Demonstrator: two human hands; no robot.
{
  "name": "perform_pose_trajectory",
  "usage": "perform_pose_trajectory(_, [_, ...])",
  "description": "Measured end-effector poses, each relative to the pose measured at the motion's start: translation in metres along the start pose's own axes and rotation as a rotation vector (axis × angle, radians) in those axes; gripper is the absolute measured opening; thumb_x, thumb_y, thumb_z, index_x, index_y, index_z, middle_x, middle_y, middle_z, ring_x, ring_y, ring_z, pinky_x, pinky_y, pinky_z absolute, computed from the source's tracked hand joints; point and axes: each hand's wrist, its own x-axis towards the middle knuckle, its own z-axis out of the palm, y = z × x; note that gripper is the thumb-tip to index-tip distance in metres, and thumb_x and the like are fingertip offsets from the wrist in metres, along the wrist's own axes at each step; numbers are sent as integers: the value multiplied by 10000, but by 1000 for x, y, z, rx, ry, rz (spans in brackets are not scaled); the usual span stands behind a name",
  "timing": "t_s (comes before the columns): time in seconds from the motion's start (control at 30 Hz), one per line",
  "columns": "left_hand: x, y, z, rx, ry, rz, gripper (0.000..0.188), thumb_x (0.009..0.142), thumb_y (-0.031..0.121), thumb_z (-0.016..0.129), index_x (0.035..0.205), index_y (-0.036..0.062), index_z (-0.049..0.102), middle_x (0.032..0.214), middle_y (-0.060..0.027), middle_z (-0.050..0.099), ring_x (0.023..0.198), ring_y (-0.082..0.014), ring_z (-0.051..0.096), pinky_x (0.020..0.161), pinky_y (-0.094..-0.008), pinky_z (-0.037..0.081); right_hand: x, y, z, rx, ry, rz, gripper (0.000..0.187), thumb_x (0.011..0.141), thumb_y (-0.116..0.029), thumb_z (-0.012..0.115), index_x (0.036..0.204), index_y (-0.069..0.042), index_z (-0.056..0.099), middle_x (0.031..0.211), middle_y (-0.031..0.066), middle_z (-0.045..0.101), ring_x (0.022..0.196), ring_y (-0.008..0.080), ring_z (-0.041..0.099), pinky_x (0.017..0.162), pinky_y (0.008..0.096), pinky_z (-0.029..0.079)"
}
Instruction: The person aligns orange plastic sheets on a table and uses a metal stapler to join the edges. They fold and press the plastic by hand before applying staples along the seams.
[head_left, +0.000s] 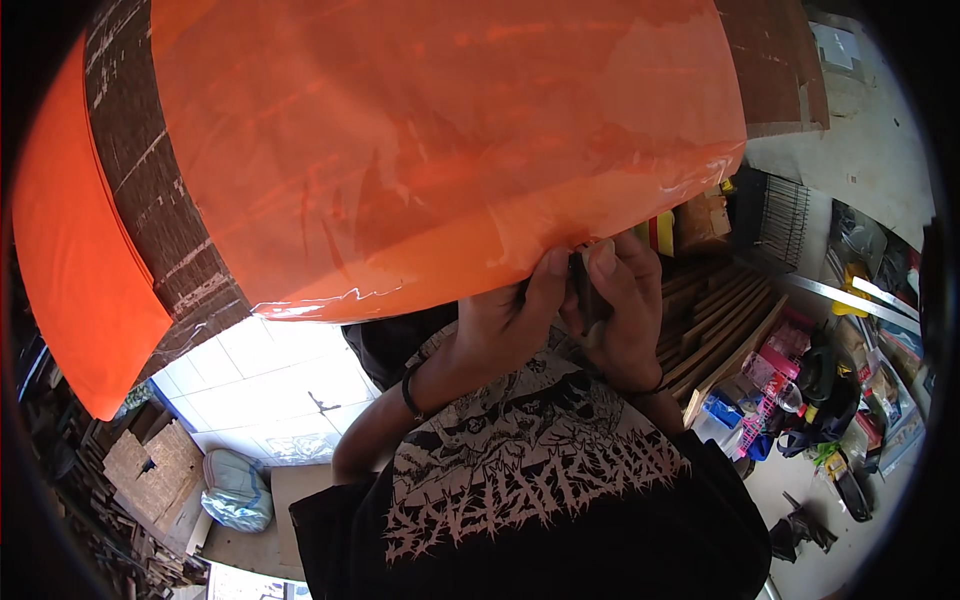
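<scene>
A large glossy orange sheet (450, 140) is draped over the work surface and curves down at its near edge. My left hand (515, 308) is closed at that near edge, its thumb pressed up against the sheet. Beside it, almost touching, my right hand (628, 305) is closed round a small dark, flat object (592, 292) whose kind I cannot make out. The thumb of that hand lies along the object, right at the sheet's rim. Most of the fingers of both hands are hidden under the edge or behind the thumbs.
A second orange piece (75, 240) hangs at the left, past a strip of worn brown surface (165, 170). Wooden slats (715, 325) are stacked to the right, near a cluttered heap with a pink basket (765, 400). A tied pale bag (237, 490) sits at lower left.
</scene>
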Motion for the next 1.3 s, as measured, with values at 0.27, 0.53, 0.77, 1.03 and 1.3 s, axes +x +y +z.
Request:
perform_pose_trajectory(0.27, [2, -2, -3, -9, 14, 27, 199, 983, 61, 415, 1073, -59, 546, 703, -31, 566, 558, -81, 581, 478, -211, 493, 6, 2, -1, -18, -23, -11, 236, 921, -193, 591, 1008, 26, 582, 755, 55, 602, 549, 85, 543, 428, 203, 410])
perform_pose_trajectory(0.53, [3, -6, -14, 143, 61, 179, 171, 981, 81, 451, 959, -33, 576, 714, 16, 505, 616, -42, 436, 541, -190, 381, 17, 5, -42, 177, 8, -78, 561, 960, -555, 370, 1194, -55, 469, 824, 43, 567, 568, 77, 500, 407, 167, 355])
perform_pose_trajectory(0.77, [-6, 17, -13, 184, 113, 142, 222, 999, 167, 400, 875, 12, 500, 589, -15, 412, 515, -101, 369, 488, -246, 312, 57, -70, -91, -261, 302, -292, 290, 951, -374, 534, 991, -88, 565, 758, -37, 540, 486, 10, 411, 377, 171, 270])
perform_pose_trajectory(1.03, [-1, 97, -10, 461, 153, 166, 186, 985, 134, 473, 959, -19, 575, 760, -43, 571, 604, -96, 503, 543, -246, 409, 27, -110, -94, -499, 134, -250, 259, 806, -144, 729, 996, -35, 592, 741, -36, 568, 641, 3, 491, 494, 176, 352])
perform_pose_trajectory(1.3, [-13, 159, -29, 406, 160, 105, 80, 907, 53, 579, 898, -18, 615, 754, -24, 559, 652, -111, 493, 586, -249, 392, 56, -138, -61, -404, -90, -209, 393, 837, -187, 708, 1151, -52, 515, 798, -23, 567, 603, 12, 481, 476, 169, 342])
